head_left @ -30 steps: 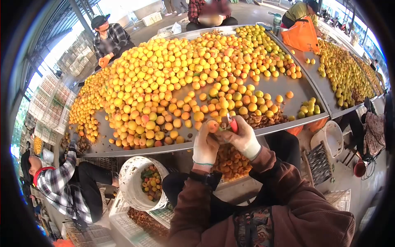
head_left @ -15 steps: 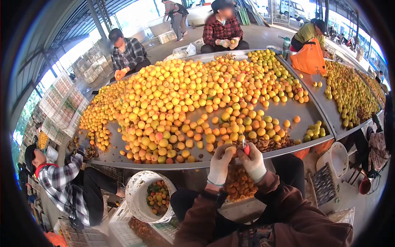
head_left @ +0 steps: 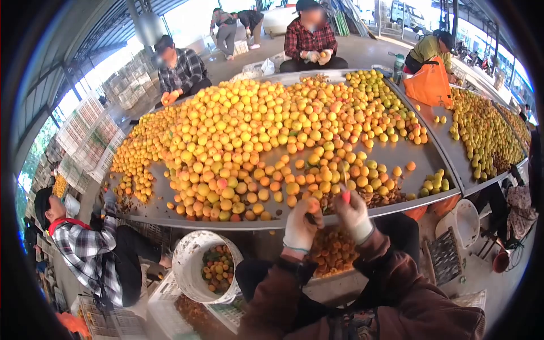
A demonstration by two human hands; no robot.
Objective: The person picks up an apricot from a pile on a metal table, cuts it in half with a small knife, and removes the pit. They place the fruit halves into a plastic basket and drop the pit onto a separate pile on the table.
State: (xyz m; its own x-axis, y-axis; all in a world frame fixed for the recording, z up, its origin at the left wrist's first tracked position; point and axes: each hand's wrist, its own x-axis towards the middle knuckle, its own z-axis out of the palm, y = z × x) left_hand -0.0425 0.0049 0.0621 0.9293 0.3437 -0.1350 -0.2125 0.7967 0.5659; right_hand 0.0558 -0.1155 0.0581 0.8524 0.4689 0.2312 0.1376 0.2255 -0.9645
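Since half a second ago the gloved hands have drawn slightly apart. The left hand [head_left: 300, 228] stays curled around an apricot [head_left: 313, 205], and the right hand [head_left: 355, 215] pinches a red-handled knife [head_left: 345, 196] just beside it. Both hover at the table's near rim [head_left: 238, 225]. Bare metal lies open right of the apricot pile [head_left: 255, 130], and a white bucket [head_left: 182, 277] stands below left

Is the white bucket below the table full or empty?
Partly filled: the white bucket holds fruit low down, bare wall above.
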